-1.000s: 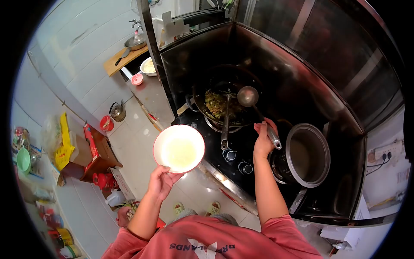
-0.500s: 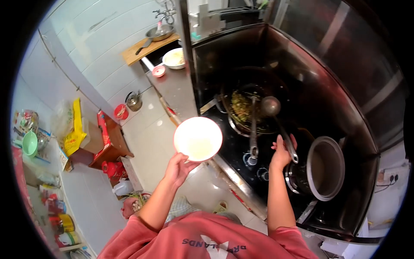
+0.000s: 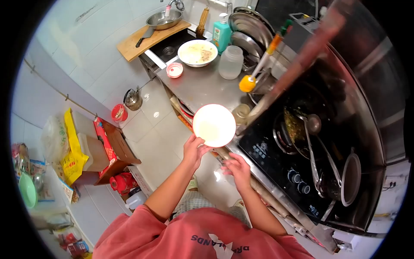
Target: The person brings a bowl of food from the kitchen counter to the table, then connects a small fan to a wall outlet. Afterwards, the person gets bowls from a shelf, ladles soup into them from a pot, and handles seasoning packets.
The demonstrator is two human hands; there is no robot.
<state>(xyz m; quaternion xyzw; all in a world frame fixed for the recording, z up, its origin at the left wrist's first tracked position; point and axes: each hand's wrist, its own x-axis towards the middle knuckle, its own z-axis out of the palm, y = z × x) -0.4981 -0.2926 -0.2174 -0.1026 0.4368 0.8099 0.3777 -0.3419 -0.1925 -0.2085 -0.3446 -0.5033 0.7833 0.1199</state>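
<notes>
A white bowl with a red rim (image 3: 214, 125) rests in my left hand (image 3: 195, 151), which grips it at the lower edge; its inside looks pale and overexposed. My right hand (image 3: 237, 171) is just right of and below the bowl, fingers apart, holding nothing. On the stove to the right, a wok (image 3: 297, 129) contains chopped greenish-brown food. A ladle (image 3: 314, 124) and a second long-handled metal utensil (image 3: 311, 155) lean in the wok, their handles reaching toward a pot (image 3: 351, 179).
The steel counter (image 3: 196, 84) carries a bowl of pale food (image 3: 197, 53), a small red-rimmed dish (image 3: 174, 70), a plastic jar (image 3: 230, 62) and a green pump bottle (image 3: 221, 33). A knife (image 3: 145, 37) lies on a wooden board (image 3: 129, 46). A kettle (image 3: 133, 99) stands on the floor.
The view has swung left toward the counter. My right hand has let go of the ladle and come back from the stove to beside the bowl. My left hand still holds the bowl.
</notes>
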